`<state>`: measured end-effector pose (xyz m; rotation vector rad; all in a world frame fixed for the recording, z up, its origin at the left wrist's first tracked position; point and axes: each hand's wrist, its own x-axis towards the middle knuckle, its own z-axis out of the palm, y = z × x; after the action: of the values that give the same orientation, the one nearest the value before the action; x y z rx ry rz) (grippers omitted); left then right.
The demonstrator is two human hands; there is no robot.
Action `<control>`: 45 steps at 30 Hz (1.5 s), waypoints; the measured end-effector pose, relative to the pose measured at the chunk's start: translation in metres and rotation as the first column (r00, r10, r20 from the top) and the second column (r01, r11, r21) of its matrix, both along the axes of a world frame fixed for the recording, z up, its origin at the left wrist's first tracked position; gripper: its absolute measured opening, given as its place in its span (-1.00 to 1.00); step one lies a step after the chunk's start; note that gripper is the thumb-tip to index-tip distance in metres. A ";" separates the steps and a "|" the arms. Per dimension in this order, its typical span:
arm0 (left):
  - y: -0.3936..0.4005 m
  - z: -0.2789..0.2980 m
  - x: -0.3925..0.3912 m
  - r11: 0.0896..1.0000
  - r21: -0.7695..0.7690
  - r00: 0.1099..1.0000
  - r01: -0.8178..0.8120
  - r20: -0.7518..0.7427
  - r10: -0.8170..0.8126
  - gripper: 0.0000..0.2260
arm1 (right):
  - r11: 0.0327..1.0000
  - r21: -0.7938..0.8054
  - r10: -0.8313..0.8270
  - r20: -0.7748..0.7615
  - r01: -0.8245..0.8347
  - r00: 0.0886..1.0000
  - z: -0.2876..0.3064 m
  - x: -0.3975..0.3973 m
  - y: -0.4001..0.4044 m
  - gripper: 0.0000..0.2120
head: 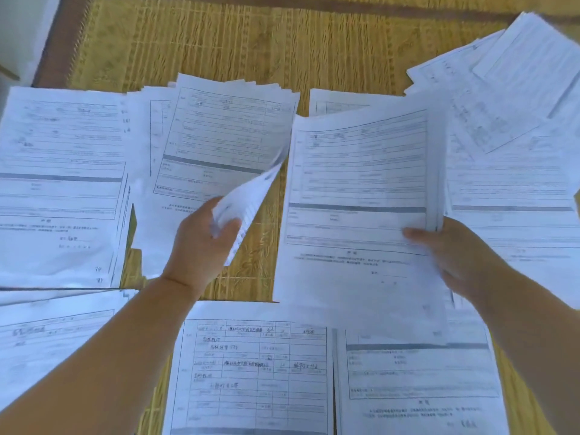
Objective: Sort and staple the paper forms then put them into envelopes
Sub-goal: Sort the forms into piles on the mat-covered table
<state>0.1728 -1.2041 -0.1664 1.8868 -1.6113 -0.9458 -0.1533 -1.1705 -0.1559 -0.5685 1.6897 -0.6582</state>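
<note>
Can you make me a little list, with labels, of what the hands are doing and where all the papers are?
Left hand: left hand pinches one curled white printed sheet, lifted up.
Right hand: right hand grips a thick stack of white paper forms, thumb on top.
Floor: woven yellow straw mat.
Other papers: white form piles spread around on the mat.
Stapler: none seen.
Envelopes: none seen.

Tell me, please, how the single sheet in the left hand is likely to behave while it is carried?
Probably floppy: the single sheet already curls and bends above the left hand pinching its lower corner. It looks light, so it may flutter or sag. Being thin paper, it could crease where the fingers pinch it.
</note>
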 end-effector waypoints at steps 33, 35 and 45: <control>0.012 -0.008 0.017 0.902 0.430 0.811 0.034 -0.539 0.226 -0.92 | 0.983 -0.097 -0.148 0.065 0.154 0.987 -0.021 0.197 -0.004 -0.73; 0.012 -0.011 0.017 0.900 0.435 0.826 0.009 -0.510 0.238 -0.93 | 0.970 0.019 -0.241 0.238 0.243 0.941 -0.016 0.188 -0.007 -0.72; 0.013 -0.015 0.017 0.901 0.433 0.822 0.020 -0.520 0.232 -0.91 | 0.995 0.104 -0.025 0.314 -0.008 0.949 -0.010 0.139 -0.020 -0.80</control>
<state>0.1901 -1.1910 -0.1811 1.6873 -0.9814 -1.7169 -0.0140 -1.1905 -0.1661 -0.3600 1.4164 -0.6268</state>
